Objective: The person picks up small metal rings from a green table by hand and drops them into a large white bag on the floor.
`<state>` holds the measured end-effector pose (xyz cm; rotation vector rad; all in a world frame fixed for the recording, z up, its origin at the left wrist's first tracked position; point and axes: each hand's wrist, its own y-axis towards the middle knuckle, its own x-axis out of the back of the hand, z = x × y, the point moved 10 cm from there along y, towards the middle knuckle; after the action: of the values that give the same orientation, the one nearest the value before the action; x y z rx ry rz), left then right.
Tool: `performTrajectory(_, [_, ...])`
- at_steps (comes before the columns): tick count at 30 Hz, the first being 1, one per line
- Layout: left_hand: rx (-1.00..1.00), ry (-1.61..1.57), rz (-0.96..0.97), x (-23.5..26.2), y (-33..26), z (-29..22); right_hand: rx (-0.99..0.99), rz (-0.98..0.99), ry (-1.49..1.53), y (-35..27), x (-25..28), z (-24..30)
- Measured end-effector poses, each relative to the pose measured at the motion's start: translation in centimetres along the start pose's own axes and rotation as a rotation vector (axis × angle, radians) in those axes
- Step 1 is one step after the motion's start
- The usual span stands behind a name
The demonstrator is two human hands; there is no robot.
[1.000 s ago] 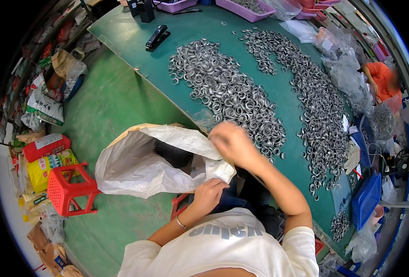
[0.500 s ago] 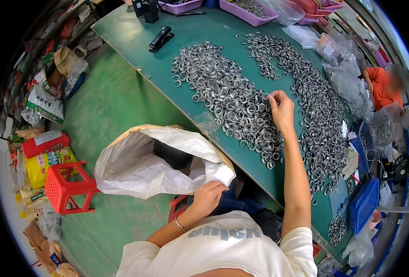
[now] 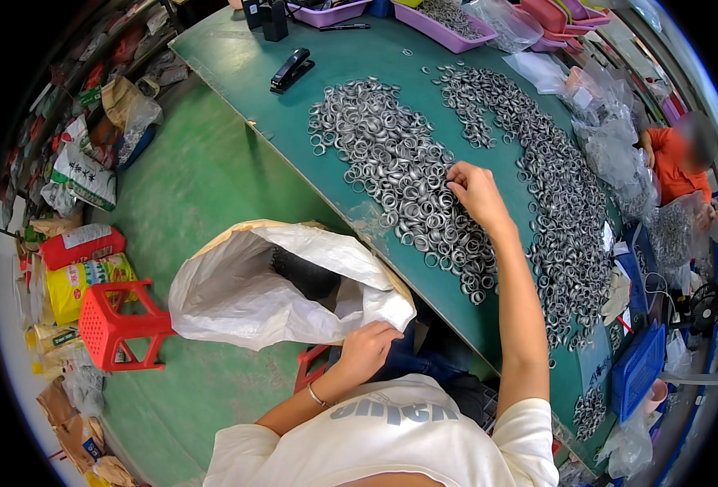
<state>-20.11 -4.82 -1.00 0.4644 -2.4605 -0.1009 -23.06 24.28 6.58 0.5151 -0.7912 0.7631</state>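
Observation:
My left hand (image 3: 367, 349) is closed on the rim of a large white sack (image 3: 237, 304). The sack gapes open beside the table edge, with something dark down inside it. Over a pile of grey metal rings (image 3: 399, 174) on the green table, my right hand (image 3: 477, 193) reaches with bent arm and curled fingers. Its thumb and fingertips are pinched together at the pile's right side; whatever they hold is too small to make out. A second, longer band of rings (image 3: 566, 215) curves along the table to the right of that hand.
A black stapler (image 3: 292, 71) lies on the far part of the table (image 3: 237, 77), near a purple tray (image 3: 444, 26) of small metal parts. A red stool (image 3: 124, 321) stands on the floor at left. Plastic bags, a blue basket (image 3: 639, 369) and a seated person (image 3: 675, 166) are at right.
My right hand has shifted left and slightly nearer along the ring pile, its fingers now more curled. The left hand keeps its hold on the sack rim. The whole view has shifted slightly.

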Motion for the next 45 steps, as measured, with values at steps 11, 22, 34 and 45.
performTrajectory(11, [-0.025, -0.018, -0.033, 0.5, -0.1, -0.2, 0.042, -0.079, 0.345, -4.4, 1.9, 7.1])
performTrajectory(22, [-0.017, -0.017, -0.038, 0.5, 0.0, -0.2, 0.283, 0.145, 0.326, -8.3, -8.4, 10.8])
performTrajectory(34, [0.000, -0.030, -0.058, 0.7, -0.3, 0.0, 0.228, -0.112, 0.106, -0.4, 2.1, 1.7])
performTrajectory(45, [-0.010, -0.013, -0.035, 0.3, -0.1, -0.1, 0.121, -0.032, -0.214, 0.4, 0.8, -1.9])
